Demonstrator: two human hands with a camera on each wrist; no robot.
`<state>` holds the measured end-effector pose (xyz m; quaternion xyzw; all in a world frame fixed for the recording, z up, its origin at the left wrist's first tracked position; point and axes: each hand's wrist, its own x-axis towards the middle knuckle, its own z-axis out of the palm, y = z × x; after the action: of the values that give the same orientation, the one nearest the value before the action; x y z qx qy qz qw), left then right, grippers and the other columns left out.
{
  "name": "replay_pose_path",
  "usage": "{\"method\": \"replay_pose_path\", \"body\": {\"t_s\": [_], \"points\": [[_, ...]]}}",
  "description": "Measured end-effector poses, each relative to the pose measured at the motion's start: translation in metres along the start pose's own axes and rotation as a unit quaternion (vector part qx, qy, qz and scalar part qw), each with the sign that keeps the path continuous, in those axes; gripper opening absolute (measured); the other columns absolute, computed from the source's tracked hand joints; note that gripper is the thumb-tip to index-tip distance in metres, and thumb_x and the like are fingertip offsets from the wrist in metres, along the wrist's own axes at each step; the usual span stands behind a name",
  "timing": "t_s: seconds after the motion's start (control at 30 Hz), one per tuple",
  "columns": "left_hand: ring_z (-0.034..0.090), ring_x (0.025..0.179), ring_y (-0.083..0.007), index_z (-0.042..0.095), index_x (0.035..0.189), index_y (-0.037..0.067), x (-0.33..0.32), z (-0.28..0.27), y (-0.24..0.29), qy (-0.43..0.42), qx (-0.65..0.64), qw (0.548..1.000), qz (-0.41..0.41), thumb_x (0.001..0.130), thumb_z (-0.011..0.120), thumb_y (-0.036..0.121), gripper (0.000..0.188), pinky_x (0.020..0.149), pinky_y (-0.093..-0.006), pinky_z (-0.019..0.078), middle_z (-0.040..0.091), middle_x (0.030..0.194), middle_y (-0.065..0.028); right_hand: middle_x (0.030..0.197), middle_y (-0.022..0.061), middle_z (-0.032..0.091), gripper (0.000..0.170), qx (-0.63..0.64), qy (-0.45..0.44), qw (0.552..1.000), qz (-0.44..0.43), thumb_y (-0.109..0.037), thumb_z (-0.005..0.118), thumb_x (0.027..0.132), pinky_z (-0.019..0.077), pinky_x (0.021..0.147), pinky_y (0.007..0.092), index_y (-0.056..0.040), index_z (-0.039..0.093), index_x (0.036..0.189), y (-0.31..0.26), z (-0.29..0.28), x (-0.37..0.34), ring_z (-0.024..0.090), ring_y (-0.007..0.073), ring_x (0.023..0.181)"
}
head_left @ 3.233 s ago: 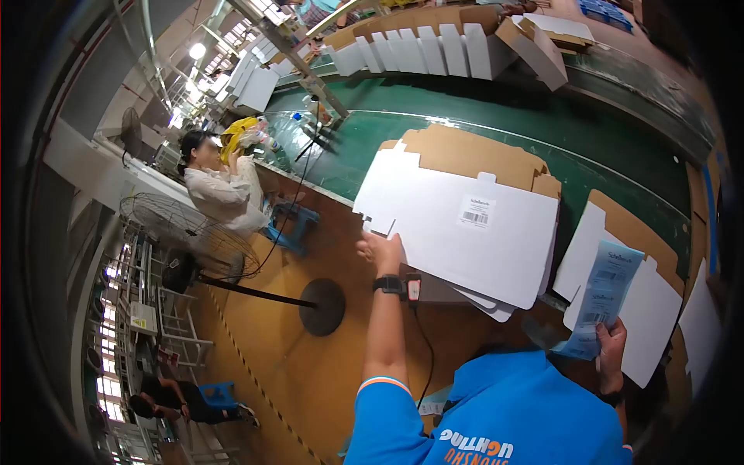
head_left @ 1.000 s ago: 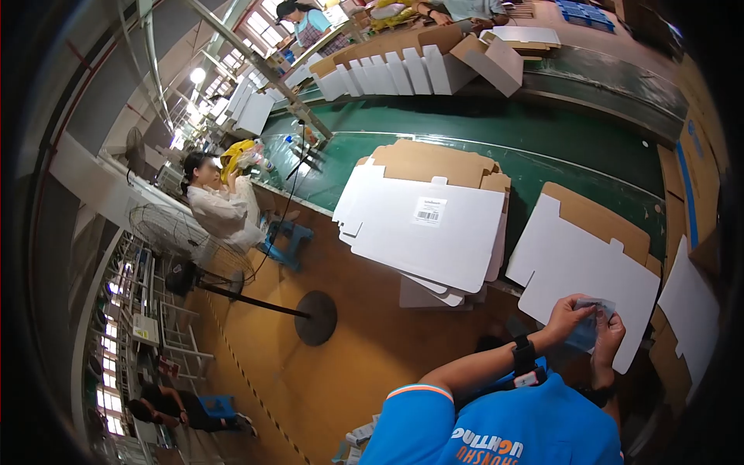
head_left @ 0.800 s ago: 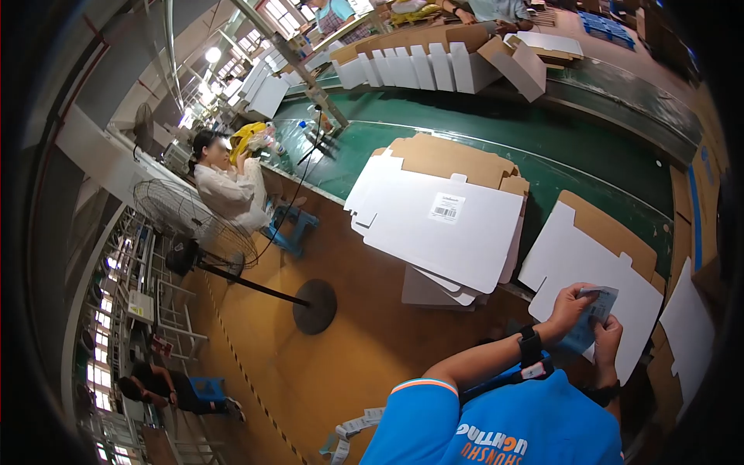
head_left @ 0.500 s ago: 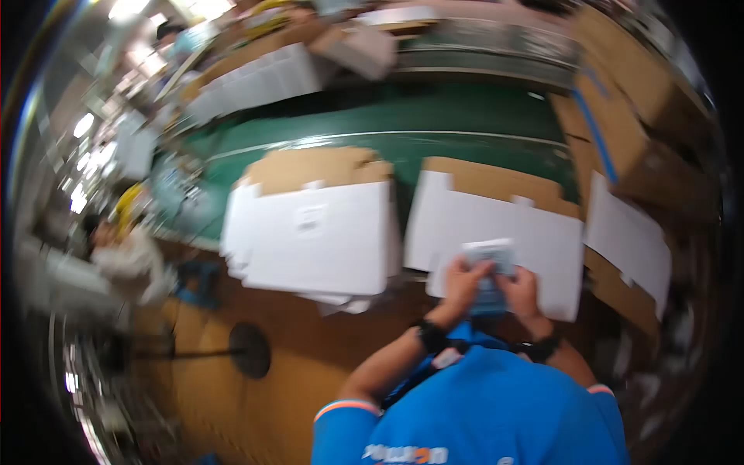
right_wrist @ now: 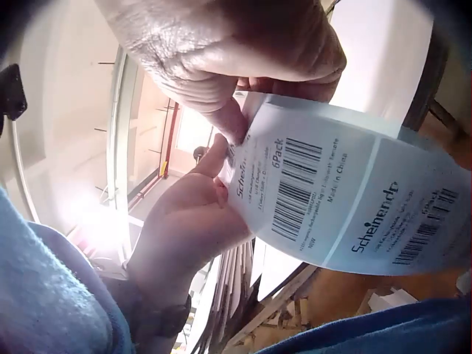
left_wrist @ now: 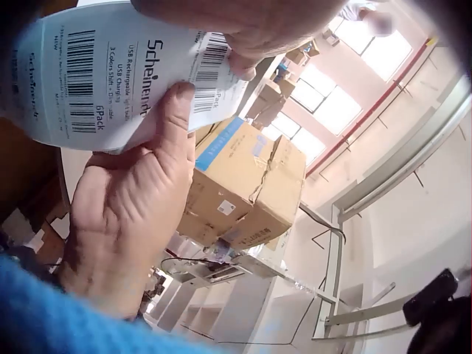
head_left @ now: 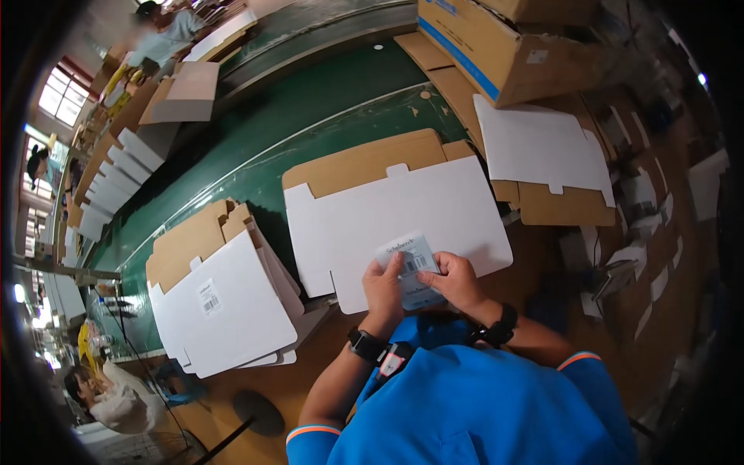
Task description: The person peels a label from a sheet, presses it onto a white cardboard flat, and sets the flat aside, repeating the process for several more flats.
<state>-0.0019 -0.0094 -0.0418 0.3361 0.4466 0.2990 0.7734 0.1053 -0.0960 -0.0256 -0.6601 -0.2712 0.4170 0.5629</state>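
Both hands hold a pale blue strip of printed barcode labels (head_left: 416, 291) in front of the blue shirt. My left hand (head_left: 384, 290) pinches its left side, thumb lying on the printed face. On the right side, my right hand (head_left: 460, 284) pinches the strip close to the left thumb. Large barcodes and "6Pack" print show on the strip (left_wrist: 110, 81) in the left wrist view; its free end curves away in the right wrist view. Behind the hands lies a flat white carton (head_left: 403, 198) with brown flaps. To its left is a stack of flat cartons (head_left: 240, 310), the top one bearing a white barcode label (head_left: 209, 297).
The green table (head_left: 256, 147) stretches behind the cartons. At right lie another flat white carton (head_left: 535, 147) and a large brown box (head_left: 496, 58) with a blue stripe. Folded white boxes (head_left: 116, 182) stand in a row at far left. A person (head_left: 116, 399) sits at lower left.
The left hand has left the labelled carton stack and joined the right hand on the label strip. The head view has swung right, and the strip now appears over the second carton.
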Motion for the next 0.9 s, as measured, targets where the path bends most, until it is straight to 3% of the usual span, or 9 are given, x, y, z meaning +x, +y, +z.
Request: {"method": "replay_pose_path", "body": {"t_s": [0.03,0.13,0.27,0.37,0.43,0.53,0.67,0.8,0.9], "points": [[0.059,0.077,-0.0139,0.059,0.098,0.003,0.002,0.001,-0.002,-0.002,0.003,1.000,0.005,0.087,0.063,0.020,0.020,0.070,-0.0293,0.0495,0.064,0.088,-0.0047,0.068,0.0047,0.064,0.012,0.031,0.015,0.999,0.004,-0.007,0.069,0.078,0.0452,0.056,0.0245,0.0025,0.061,0.078,-0.006,0.000,-0.002,0.054,0.0057,0.062],[0.060,0.078,-0.0140,0.059,0.098,0.004,0.007,0.006,-0.008,-0.007,0.006,1.000,0.011,0.086,0.064,0.019,0.020,0.070,-0.0296,0.0496,0.064,0.089,-0.0051,0.063,0.0049,0.061,0.015,-0.108,0.037,0.993,-0.001,-0.007,0.070,0.077,0.0442,0.055,0.0251,0.0018,0.059,0.074,0.018,-0.008,0.002,0.052,0.0052,0.060],[0.060,0.078,-0.0139,0.059,0.097,0.004,0.010,0.012,-0.008,-0.025,0.005,0.999,-0.021,0.085,0.065,0.019,0.020,0.070,-0.0301,0.0497,0.064,0.090,-0.0055,0.063,0.0049,0.060,0.016,-0.076,0.063,0.995,-0.020,-0.007,0.070,0.077,0.0438,0.055,0.0254,0.0017,0.057,0.074,0.026,-0.010,0.003,0.051,0.0052,0.060],[0.060,0.078,-0.0142,0.059,0.097,0.004,0.010,0.010,0.002,-0.073,-0.023,0.991,-0.112,0.085,0.065,0.019,0.020,0.071,-0.0304,0.0496,0.064,0.091,-0.0059,0.065,0.0045,0.061,0.016,0.011,0.066,0.998,-0.008,-0.008,0.070,0.077,0.0433,0.055,0.0253,0.0023,0.058,0.075,0.032,-0.011,0.006,0.051,0.0054,0.061],[0.059,0.077,-0.0147,0.059,0.097,0.003,0.010,0.014,0.003,-0.068,0.001,0.994,-0.083,0.087,0.063,0.020,0.020,0.070,-0.0300,0.0490,0.064,0.089,-0.0061,0.066,0.0039,0.061,0.017,0.106,0.077,0.991,0.011,-0.010,0.069,0.078,0.0431,0.056,0.0251,0.0029,0.058,0.076,0.027,-0.008,0.005,0.051,0.0055,0.061],[0.059,0.077,-0.0147,0.059,0.098,0.003,0.013,0.012,-0.009,-0.085,0.077,0.993,-0.004,0.090,0.058,0.023,0.022,0.069,-0.0288,0.0476,0.063,0.088,-0.0066,0.068,0.0030,0.061,0.016,-0.008,0.074,0.997,0.006,-0.010,0.067,0.080,0.0439,0.057,0.0246,0.0023,0.058,0.077,0.035,-0.017,0.008,0.052,0.0054,0.063],[0.058,0.084,-0.0157,0.059,0.101,-0.001,0.032,-0.038,-0.009,-0.037,0.128,0.977,0.166,0.096,0.046,0.023,0.028,0.075,-0.0302,0.0470,0.062,0.088,-0.0066,0.069,0.0016,0.059,0.011,0.051,0.102,0.993,0.009,-0.009,0.064,0.081,0.0443,0.057,0.0244,-0.0001,0.058,0.079,0.038,-0.017,0.010,0.052,0.0057,0.066],[0.049,0.112,-0.0188,0.043,0.125,-0.004,0.057,-0.096,0.007,0.162,0.206,0.909,0.325,0.097,0.043,0.027,0.042,0.096,-0.0307,0.0368,0.053,0.118,-0.0134,0.077,0.0020,0.062,0.009,0.165,0.093,0.981,0.030,-0.008,0.061,0.085,0.0461,0.064,0.0217,0.0010,0.059,0.085,0.025,-0.020,0.005,0.054,0.0061,0.069],[0.041,0.124,-0.0242,0.033,0.133,-0.008,0.074,-0.122,0.032,0.211,0.284,0.890,0.289,0.096,0.044,0.026,0.052,0.104,-0.0321,0.0307,0.041,0.135,-0.0199,0.079,0.0028,0.063,0.010,0.138,0.074,0.987,0.036,-0.009,0.061,0.087,0.0467,0.067,0.0211,0.0009,0.059,0.086,0.032,-0.019,0.007,0.055,0.0060,0.070]]}}
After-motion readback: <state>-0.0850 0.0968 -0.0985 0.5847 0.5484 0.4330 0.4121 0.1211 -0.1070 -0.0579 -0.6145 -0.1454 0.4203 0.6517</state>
